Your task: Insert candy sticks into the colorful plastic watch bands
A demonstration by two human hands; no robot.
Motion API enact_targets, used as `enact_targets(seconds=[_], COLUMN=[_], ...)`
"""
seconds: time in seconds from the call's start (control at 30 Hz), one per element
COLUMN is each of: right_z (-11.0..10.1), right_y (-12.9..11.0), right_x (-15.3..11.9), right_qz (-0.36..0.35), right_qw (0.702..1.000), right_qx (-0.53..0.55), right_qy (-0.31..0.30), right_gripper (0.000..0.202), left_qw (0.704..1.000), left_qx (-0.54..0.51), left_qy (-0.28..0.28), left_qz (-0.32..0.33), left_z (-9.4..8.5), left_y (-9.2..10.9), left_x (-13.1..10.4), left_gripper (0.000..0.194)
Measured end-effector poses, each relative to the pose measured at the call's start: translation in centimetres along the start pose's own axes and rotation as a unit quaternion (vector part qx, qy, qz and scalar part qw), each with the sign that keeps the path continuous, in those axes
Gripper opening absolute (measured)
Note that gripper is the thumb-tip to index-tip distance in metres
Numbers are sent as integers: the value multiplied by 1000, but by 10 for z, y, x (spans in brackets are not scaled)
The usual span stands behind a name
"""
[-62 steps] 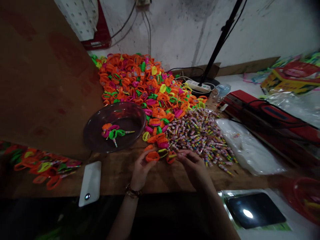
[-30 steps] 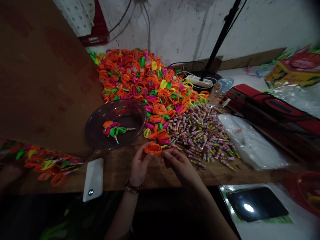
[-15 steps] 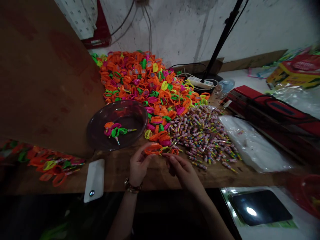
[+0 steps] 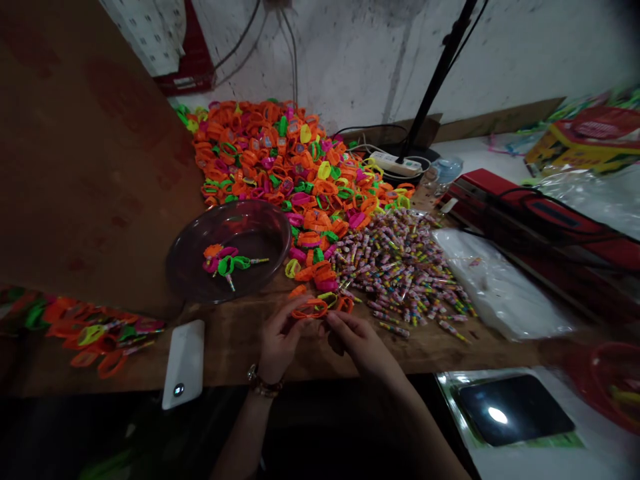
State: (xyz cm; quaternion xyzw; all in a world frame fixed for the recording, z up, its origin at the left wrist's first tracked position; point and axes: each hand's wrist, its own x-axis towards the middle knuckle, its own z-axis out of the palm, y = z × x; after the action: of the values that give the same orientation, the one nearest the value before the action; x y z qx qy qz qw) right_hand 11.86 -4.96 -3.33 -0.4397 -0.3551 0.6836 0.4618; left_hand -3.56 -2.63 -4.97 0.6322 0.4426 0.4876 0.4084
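While left fingers [image 4: 287, 311] hold an orange band [image 4: 306, 315], right fingers [image 4: 345, 323] perhaps touching

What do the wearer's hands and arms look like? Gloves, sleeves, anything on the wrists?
Left hand and right hand: ungloved. Forearms: no sleeves in view. Left wrist: dark bracelet, beaded-looking, detail blurred. Right wrist: nothing visible.

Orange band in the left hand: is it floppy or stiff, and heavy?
The orange band is probably light, being just a thin loop. It's likely bendy rather than floppy, since it holds a rounded shape in the left hand.
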Motion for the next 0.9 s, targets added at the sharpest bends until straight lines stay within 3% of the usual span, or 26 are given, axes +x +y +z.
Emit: enact_targets(seconds=[0.27,0.4,0.5,0.57,0.63,0.67,0.7,0.77,0.83,0.9], right_z=[5,13,13,2,-20,-33,-48,-75,-94,-104], right_y=[29,36,32,27,24,25,26,32,41,49], right_x=[9,10,8,5,0,-3,-6,-13,-17,-17], right_qz=[36,8,-2,-25,-85,-114,-131,-112,-71,-56], right_qw=[988,975,983,996,991,965,918,798,709,674], right_qx=[144,211,180,82,-105,-223,-345,-546,-657,-699], right_qy=[31,67,29,-9,28,81,143,230,247,232], right_gripper=[45,44,40,39,39,37,35,34,35,30], left_qw=[999,999,997,991,967,946,923,883,873,894], left_qx=[3,-1,53,121,201,243,287,371,416,412], left_qy=[-39,-49,-56,9,132,191,232,253,198,106], left_qz=[-6,-11,18,52,81,96,111,139,158,139], left_z=[-2,0,-8,-25,-48,-58,-67,-71,-58,-32], left_y=[-10,-10,4,18,30,33,35,29,13,-10], left_x=[-1,1,7,17,32,39,46,52,49,39], left_gripper=[20,22,22,26,32,36,40,43,36,24])
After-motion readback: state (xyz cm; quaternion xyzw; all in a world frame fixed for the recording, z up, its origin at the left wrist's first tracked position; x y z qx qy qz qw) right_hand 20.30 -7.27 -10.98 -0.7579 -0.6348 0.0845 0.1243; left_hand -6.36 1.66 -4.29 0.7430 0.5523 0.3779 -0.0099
